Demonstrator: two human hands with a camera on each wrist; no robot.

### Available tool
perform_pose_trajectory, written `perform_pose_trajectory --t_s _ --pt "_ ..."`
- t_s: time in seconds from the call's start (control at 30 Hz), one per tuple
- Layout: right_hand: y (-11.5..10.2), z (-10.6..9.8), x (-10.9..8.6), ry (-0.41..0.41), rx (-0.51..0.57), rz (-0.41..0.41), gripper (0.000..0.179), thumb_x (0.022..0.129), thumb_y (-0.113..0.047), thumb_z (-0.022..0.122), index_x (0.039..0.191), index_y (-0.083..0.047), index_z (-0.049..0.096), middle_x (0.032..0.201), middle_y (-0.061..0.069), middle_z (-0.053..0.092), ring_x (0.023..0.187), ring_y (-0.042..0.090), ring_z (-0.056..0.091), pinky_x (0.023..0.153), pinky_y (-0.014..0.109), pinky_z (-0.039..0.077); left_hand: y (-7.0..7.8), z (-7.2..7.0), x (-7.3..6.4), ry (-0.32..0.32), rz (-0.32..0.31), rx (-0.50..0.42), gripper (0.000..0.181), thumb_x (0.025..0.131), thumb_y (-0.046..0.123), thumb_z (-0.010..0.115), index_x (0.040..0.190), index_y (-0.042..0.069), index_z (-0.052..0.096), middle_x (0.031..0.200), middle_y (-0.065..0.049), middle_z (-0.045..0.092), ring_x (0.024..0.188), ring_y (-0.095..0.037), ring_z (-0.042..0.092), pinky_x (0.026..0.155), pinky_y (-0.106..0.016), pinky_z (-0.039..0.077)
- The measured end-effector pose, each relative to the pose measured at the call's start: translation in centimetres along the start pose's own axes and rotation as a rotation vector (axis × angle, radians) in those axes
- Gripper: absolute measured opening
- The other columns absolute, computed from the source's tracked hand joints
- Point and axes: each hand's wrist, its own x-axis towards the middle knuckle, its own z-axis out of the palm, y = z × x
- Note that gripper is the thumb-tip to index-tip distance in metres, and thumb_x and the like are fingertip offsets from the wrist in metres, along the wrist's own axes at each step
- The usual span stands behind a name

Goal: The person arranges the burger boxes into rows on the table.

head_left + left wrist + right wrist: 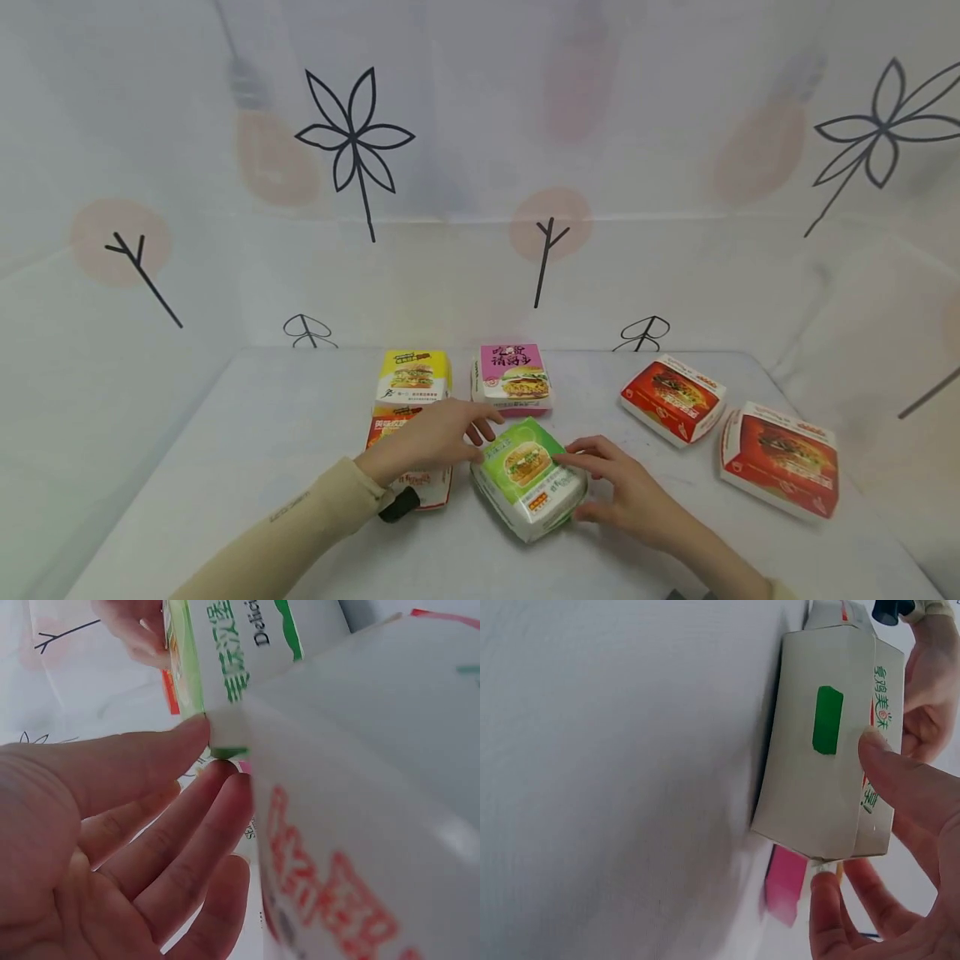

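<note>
A green and white burger box point(525, 475) with a burger picture on its lid sits at the table's middle, turned at an angle. My left hand point(450, 429) holds its far left corner, the thumb point(169, 754) against the side and the fingers around the corner. On the right, my right hand point(622, 487) grips the box's right corner. In the right wrist view the thumb point(900, 769) presses the printed side, while the fingers reach around the corner. Partly behind my left forearm stands a red and white burger box point(386, 421).
A yellow burger box point(412, 375) stands behind the red and white one. Beyond the green box is a pink burger box point(517, 379). Two red burger boxes, one farther back point(673, 400) and one nearer point(780, 458), lie at the right. A patterned white cloth hangs behind the table.
</note>
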Motion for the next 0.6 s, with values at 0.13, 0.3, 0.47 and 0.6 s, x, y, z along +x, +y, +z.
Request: perform_pose_trajectory --t_s 0.13,0.3,0.47,0.6 --pt "-0.3 0.7 0.2 -0.004 0.021 0.012 0.065 0.075 -0.031 0.088 0.135 -0.034 0.062 0.135 0.001 0.048 0.124 0.030 0.048 0.099 0.059 0.045 0.1 0.1 0.2 0.009 0.017 0.020 0.046 0.088 0.011 0.075 0.132 0.017 0.062 0.111 0.006 0.068 0.100 -0.011 0.064 0.082 -0.026 0.053" --pt "-0.9 1.6 0.0 -0.031 0.033 -0.036 0.070 0.076 -0.033 0.087 0.140 -0.033 0.059 0.156 0.013 0.033 0.138 0.043 0.036 0.099 0.068 0.039 0.1 0.2 0.4 0.018 0.033 0.035 0.044 0.089 0.011 0.073 0.131 0.017 0.062 0.114 0.004 0.069 0.102 -0.011 0.064 0.086 -0.029 0.053" --pt "-1.6 2.2 -0.5 -0.035 -0.001 -0.040 0.076 0.074 -0.035 0.087 0.143 -0.032 0.056 0.160 0.017 0.027 0.139 0.047 0.034 0.099 0.068 0.039 0.1 0.3 0.6 0.016 0.051 0.039 0.042 0.090 0.011 0.073 0.130 0.016 0.063 0.113 0.005 0.070 0.103 -0.011 0.065 0.088 -0.030 0.053" --pt "-2.5 2.5 -0.5 -0.007 -0.021 0.024 0.068 0.076 -0.038 0.086 0.139 -0.033 0.060 0.159 0.013 0.032 0.137 0.045 0.037 0.100 0.067 0.039 0.3 0.2 0.6 0.012 0.051 0.035 0.041 0.090 0.012 0.074 0.130 0.015 0.063 0.112 0.006 0.070 0.103 -0.012 0.065 0.087 -0.030 0.053"
